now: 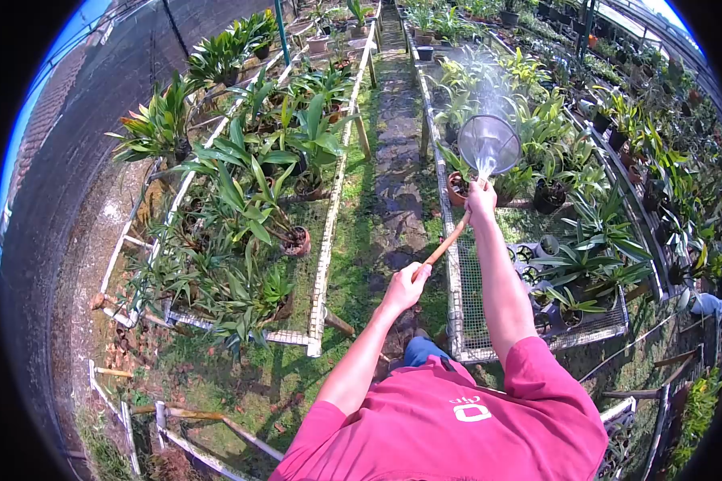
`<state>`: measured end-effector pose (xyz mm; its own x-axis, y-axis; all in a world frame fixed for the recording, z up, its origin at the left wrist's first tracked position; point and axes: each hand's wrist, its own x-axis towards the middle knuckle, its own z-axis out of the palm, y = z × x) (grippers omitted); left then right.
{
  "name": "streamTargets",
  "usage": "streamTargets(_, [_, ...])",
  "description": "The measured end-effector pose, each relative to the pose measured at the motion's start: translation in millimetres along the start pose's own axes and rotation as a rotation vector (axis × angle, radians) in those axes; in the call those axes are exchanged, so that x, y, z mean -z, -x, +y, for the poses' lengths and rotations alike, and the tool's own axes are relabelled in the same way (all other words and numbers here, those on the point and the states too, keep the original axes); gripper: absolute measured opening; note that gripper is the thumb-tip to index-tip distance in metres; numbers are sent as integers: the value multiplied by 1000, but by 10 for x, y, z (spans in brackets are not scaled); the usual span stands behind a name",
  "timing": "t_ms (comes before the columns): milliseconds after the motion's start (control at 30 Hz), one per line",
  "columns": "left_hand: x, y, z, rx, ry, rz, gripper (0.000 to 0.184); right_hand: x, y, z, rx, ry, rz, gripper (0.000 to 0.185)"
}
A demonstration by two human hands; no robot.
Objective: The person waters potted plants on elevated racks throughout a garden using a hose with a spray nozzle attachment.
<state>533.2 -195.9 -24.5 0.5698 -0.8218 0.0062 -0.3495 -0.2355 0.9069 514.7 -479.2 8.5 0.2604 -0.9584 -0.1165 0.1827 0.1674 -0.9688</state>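
Note:
My right hand [481, 202] is closed around the end of an orange-brown hose [449, 243], just below a wide round sprinkler head [489, 138]. Water sprays forward from it in a fine mist over leafy potted plants [529, 120] on the right-hand mesh bench. Lower and to the left, my left hand [407, 286] grips the same hose, which runs slantwise between both hands. Close to the sprinkler head stands a terracotta pot [458, 188]. Past my left hand, the hose is hidden.
A mossy stone path [399, 160] runs ahead between two wire-mesh benches. The left bench [326, 272] carries many potted plants, some leaning over its edge. On the right bench's mesh [473, 309], black pots [571, 315] stand near the front. Dark netting [96, 152] borders the left side.

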Motion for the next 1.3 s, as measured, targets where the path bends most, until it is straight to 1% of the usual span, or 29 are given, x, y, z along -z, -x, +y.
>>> streamTargets(67, [-27, -146, -87, -18, 26, 6, 39, -51, -141, 44, 20, 18, 14, 13])
streamTargets(133, [-34, -320, -151, -51, 53, 32, 37, -127, -267, 30, -4, 17, -3, 13])
streamTargets(200, [-24, -496, -176, -38, 26, 26, 36, -212, -441, 37, -8, -1, -26, 12])
streamTargets(300, [-49, -852, -162, 18, -6, 9, 36, -360, -796, 59, 18, -17, -13, 17])
streamTargets(433, [-143, -1373, -78, 41, 15, -24, 40, -470, -1348, 33, 73, 120, 21, 15])
streamTargets(467, [-186, -1520, -69, 21, 31, -6, 41, -482, -1516, 29, 38, 59, 5, 15])
streamTargets(500, [-231, -1686, -13, 1, 53, 16, 42, -507, -1692, 11, 51, 100, 36, 14])
streamTargets(633, [-377, -2271, 223, -4, 19, 64, 44, -587, -2305, -229, 24, 80, 50, 10])
streamTargets(733, [-391, -2564, 405, -27, 4, 55, 45, -633, -2601, -388, 53, 68, -4, 12])
streamTargets(833, [-393, -2625, 526, -24, 16, -8, 45, -608, -2685, -492, 24, -11, -113, 17])
streamTargets(867, [-399, -2624, 480, -20, 27, -20, 44, -610, -2690, -492, 23, 13, -128, 17])
streamTargets(1000, [-455, -2472, 399, -15, 73, -19, 45, -606, -2595, -394, 25, 13, -103, 25])
streamTargets(1100, [-396, -2414, 366, -21, 36, -23, 45, -600, -2484, -419, 46, -40, -118, 25])
streamTargets(1167, [-380, -2412, 341, -38, 25, -19, 45, -617, -2450, -473, 57, -22, -81, 25])
streamTargets(1267, [-349, -2341, 488, -29, 50, -27, 44, -582, -2409, -506, 45, 13, -57, 24])
streamTargets(1300, [-335, -2321, 528, -19, 28, -31, 44, -573, -2383, -528, 44, -8, -31, 21])
